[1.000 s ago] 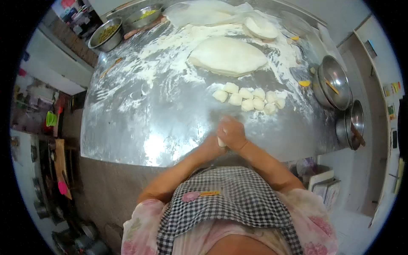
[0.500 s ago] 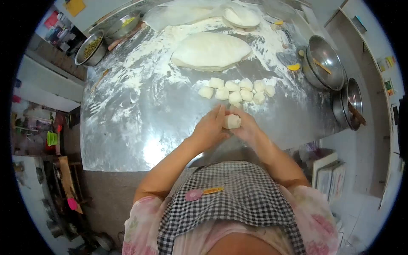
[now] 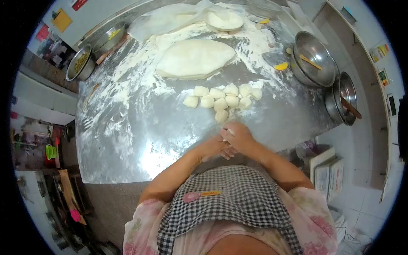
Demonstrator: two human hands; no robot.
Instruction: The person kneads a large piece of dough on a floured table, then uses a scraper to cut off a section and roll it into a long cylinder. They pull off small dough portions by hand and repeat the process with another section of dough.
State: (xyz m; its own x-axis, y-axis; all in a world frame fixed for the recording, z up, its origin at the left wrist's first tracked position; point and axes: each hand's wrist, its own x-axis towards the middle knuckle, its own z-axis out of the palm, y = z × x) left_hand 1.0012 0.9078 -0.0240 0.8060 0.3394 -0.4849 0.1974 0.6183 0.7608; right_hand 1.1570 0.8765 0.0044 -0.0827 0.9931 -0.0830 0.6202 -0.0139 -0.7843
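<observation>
Above the table's near side my two hands come together. My right hand [image 3: 239, 137] is curled over a piece of dough [image 3: 230, 131], and only a small pale bit of it shows between the fingers. Underneath and beside it, my left hand [image 3: 213, 147] is pressed to the same piece, fingers pointing right. Just beyond the hands lie several small lumps of dough [image 3: 219, 104] in a loose cluster. A large smooth slab of dough [image 3: 195, 59] rests farther back on the floured metal table [image 3: 123, 140].
At the back stands a bowl of flour [image 3: 224, 20] beside a plastic sheet [image 3: 161, 21]. Metal bowls [image 3: 316, 59] line the right edge, and a bowl of chopped filling [image 3: 80, 63] sits at the far left. A yellow-edged scraper [image 3: 281, 66] lies at the right.
The dough piece, plainly visible between my hands before, is now mostly covered by my right hand. My hands sit slightly lower, and the view has shifted a little.
</observation>
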